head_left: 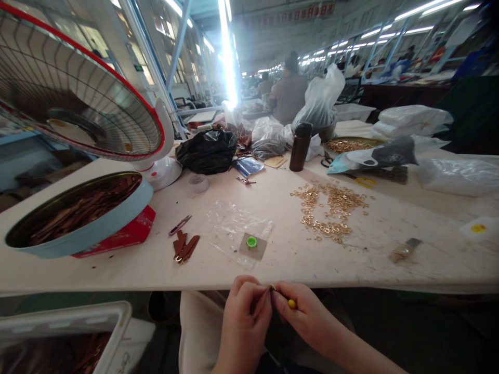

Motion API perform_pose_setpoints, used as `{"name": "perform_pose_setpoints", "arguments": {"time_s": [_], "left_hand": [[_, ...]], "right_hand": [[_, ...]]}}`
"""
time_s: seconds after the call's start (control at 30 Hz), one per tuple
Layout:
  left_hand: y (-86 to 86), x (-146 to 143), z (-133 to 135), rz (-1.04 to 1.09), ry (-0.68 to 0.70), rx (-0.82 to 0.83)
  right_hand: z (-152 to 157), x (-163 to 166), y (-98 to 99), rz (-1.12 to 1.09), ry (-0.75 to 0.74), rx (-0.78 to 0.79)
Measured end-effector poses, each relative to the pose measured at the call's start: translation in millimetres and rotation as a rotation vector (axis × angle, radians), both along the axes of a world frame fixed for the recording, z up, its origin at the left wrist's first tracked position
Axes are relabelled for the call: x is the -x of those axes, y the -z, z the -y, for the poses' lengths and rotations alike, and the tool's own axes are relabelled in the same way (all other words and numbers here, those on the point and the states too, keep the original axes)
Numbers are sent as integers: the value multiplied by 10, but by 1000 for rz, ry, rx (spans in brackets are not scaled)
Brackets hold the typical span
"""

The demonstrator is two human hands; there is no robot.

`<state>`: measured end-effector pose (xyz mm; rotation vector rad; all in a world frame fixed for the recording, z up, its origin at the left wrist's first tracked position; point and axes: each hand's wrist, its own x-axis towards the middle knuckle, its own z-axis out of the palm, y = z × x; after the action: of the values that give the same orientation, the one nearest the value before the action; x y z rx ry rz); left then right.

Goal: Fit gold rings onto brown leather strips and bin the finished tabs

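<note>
My left hand (247, 304) is closed in front of the table edge, pinching a small brown leather strap (267, 292) that its fingers mostly hide. A gold metal ring (272, 286) shows where the fingertips of both hands meet. My right hand (298, 309) is wrapped round a small tool with a yellow end (292, 304); the working tip is hidden. Just beyond the hands, a green cap (251, 242) sits on a grey square (259, 251) over clear plastic film. To the left lie finished-looking brown leather straps (186, 247) with gold rings, beside thread snips (180, 225).
Loose gold rings (331, 202) are spread over the table's right side. A round tin (128, 212) of brown strips tilts on a red box (134, 234) by the fan (159, 130). Bags and a dark bottle (300, 148) stand behind. A white crate (128, 332) is below left.
</note>
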<state>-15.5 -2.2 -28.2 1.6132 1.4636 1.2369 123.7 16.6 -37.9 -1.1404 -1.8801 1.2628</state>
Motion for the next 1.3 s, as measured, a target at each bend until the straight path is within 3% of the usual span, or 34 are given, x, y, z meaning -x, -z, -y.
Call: {"name": "perform_pose_setpoints", "arguments": {"time_s": [0.17,0.5,0.7,0.83,0.97,1.17,1.3], "left_hand": [[23,-7,42,-22,27,0],[7,-58,38,94,-55,138],[-52,-34,-39,291,-147,369],[-77,-12,-48,520,-77,510],[-70,-13,-36,574,0,563],[-127,-30,-12,526,29,587],[-123,-58,-1,493,23,571]], "right_hand": [[-9,7,-3,26,-1,15],[13,50,-19,47,40,-8],[20,-41,-5,-28,-34,40],[32,-177,-36,52,13,-173],[-15,-255,-89,92,-116,-451],[-65,-252,-85,45,-163,-491],[-78,-227,-59,-45,-141,-425]]}}
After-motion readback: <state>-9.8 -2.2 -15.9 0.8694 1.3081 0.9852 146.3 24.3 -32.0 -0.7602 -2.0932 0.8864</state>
